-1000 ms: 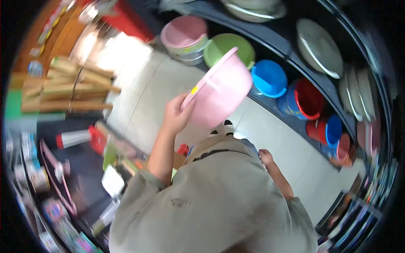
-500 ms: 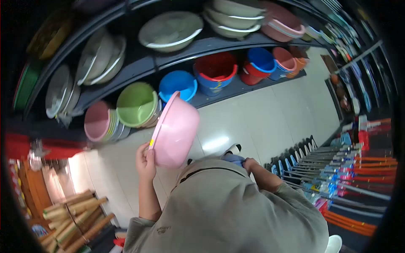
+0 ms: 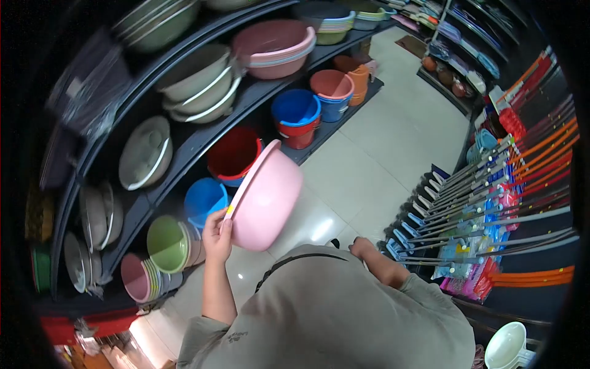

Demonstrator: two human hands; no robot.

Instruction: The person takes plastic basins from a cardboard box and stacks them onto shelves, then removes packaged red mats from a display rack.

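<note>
Pink basin (image 3: 270, 200) is hanging in the air in front of the wearer's body, above the pale tiled floor (image 3: 362, 163), and is tilting on its side with its open mouth facing the shelves on the left. The person's left hand (image 3: 217, 237) is holding it, the fingers gripping the rim just beside a small yellow sticker (image 3: 230, 211). The right hand (image 3: 361, 248) is hanging low near the front of the grey-green shirt (image 3: 344, 313) (its fingers are partly hidden, so whether they are open or closed, I cannot tell). Behind the basin, a red bucket (image 3: 233, 150), a blue bucket (image 3: 204, 200) and a green bucket (image 3: 166, 243) are standing along the bottom shelf, while pale basins (image 3: 203, 92) are filling part of the shelf above. Long-handled mops (image 3: 458, 206) are lining the right side, and a white dipper (image 3: 506, 346) is showing at lower right.
</note>
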